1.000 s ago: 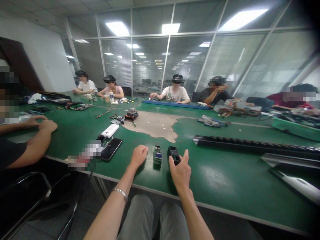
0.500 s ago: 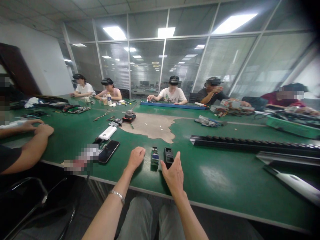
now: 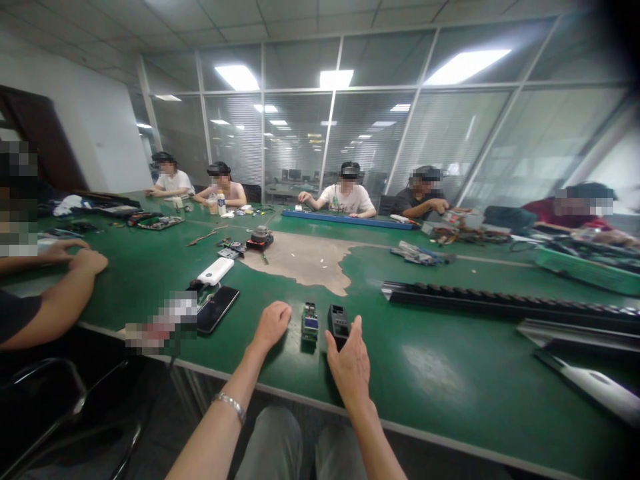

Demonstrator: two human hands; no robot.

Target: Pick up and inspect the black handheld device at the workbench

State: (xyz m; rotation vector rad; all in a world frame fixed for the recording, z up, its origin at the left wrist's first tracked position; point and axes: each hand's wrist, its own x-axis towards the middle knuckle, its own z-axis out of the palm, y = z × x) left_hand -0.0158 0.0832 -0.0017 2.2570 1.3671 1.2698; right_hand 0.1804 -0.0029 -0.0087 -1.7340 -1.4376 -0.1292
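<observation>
My left hand point(image 3: 274, 323) rests on the green table as a loose fist, with nothing showing in it. Just right of it lies a narrow green circuit board point(image 3: 310, 323) with a small dark-blue screen, touched by neither hand. A black plastic casing point(image 3: 339, 321) with square openings lies beside the board. My right hand point(image 3: 351, 350) is around the near end of this casing, thumb to its left and fingers stretched out along its right. A thin gap shows between fingers and casing; the thumb seems to touch its edge.
Left lie a black smartphone point(image 3: 219, 311) and a white power bank point(image 3: 216, 272). Long black metal strips point(image 3: 450, 297) and a pale blade-like piece point(image 3: 595, 380) lie right. A co-worker's hands point(image 3: 87, 260) rest at far left; several people sit across. A green basket point(image 3: 585, 269) stands far right.
The view has tipped up slightly, so the table sits lower in the picture. My right hand has shifted slightly rightward relative to the casing. Board, casing and left hand stay put.
</observation>
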